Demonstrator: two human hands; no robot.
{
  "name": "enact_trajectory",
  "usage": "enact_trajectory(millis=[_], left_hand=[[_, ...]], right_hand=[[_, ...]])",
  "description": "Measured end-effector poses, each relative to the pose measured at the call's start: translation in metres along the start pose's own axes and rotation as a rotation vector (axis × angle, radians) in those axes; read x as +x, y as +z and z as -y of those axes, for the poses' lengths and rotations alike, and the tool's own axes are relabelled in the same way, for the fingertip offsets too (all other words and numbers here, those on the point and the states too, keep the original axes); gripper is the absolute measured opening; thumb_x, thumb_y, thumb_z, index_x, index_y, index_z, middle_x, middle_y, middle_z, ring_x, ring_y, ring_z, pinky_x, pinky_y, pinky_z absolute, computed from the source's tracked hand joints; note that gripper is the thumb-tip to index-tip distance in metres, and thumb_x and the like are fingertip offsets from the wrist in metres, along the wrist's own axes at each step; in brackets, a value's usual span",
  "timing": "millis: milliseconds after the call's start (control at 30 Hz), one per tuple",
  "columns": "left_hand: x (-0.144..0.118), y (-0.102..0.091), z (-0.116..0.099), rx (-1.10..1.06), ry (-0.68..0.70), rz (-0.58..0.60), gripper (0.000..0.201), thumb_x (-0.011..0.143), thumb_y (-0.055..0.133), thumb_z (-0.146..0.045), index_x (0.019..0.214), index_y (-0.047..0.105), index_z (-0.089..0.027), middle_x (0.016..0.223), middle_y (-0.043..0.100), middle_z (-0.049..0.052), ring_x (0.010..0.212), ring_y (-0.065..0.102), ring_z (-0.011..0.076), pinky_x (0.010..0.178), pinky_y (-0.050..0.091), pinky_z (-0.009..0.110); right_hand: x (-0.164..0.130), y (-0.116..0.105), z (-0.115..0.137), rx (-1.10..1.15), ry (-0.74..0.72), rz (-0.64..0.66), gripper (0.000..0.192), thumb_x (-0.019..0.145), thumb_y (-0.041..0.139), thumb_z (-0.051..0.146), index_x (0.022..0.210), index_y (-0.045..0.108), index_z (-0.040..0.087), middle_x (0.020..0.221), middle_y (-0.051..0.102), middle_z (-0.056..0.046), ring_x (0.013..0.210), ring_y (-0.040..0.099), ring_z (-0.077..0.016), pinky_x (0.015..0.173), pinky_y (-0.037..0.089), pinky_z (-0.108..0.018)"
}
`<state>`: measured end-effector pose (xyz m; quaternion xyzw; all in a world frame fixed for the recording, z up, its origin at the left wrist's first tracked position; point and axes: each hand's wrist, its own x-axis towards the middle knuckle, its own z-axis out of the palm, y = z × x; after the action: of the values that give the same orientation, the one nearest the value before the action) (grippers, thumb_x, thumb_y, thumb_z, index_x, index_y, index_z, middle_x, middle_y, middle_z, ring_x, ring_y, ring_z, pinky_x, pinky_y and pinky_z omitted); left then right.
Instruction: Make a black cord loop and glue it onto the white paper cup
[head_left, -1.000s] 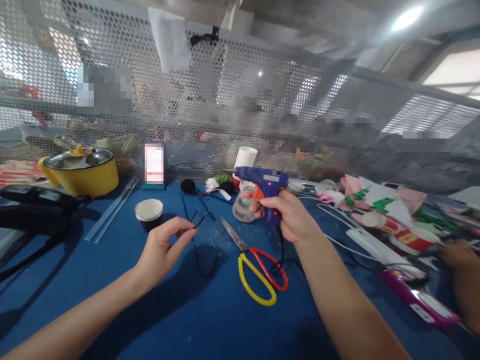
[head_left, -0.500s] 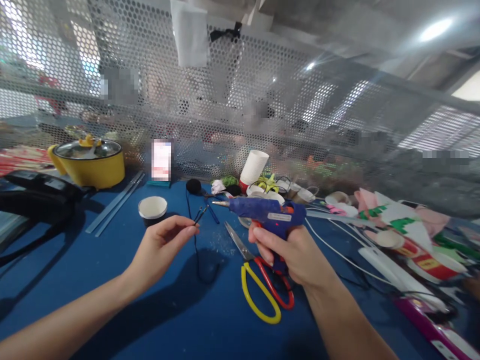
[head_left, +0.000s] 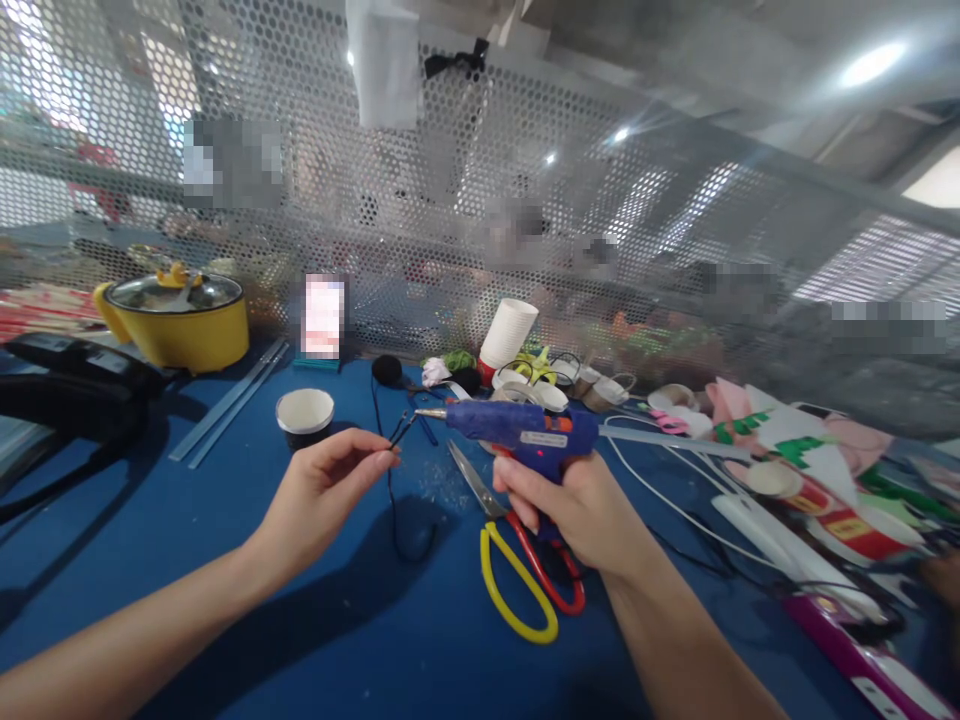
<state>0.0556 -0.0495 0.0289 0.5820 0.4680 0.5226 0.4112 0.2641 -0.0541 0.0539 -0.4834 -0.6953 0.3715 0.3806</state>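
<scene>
Between thumb and fingertips, my left hand pinches a thin black cord, whose doubled end points up and to the right. My right hand is wrapped round the grip of a blue hot glue gun, with a glue stick jutting from its back. The metal nozzle is right by the cord's end; whether they touch I cannot tell. Under the gun lie scissors with one yellow and one red handle. A paper cup wrapped in black stands beyond my left hand.
Two clear glue sticks lie near a yellow electric pot. A phone leans by the perforated screen. Stacked white cups, yarn and craft scraps stand at the back. White cables and a power strip lie on the right.
My right hand has brought the glue gun slightly left, so its nozzle is now close to the cord's end. My left hand has barely moved.
</scene>
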Motion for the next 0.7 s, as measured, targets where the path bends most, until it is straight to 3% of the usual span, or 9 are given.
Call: enact_trajectory(millis=[700], left_hand=[[0.0009,-0.001,0.0013,0.005,-0.003,0.003,0.008,0.065,0.06,-0.025,0.067,0.062,-0.018,0.064,0.064,0.0,0.057,0.053,0.0104,0.052,0.043,0.019]], right_hand=[[0.0003,-0.0003,0.0007,-0.016,-0.001,-0.013,0.028,0.077,0.051,0.034,0.055,0.051,0.017,0.038,0.044,0.004,0.037,0.041,-0.0075,0.041,0.034,-0.022]])
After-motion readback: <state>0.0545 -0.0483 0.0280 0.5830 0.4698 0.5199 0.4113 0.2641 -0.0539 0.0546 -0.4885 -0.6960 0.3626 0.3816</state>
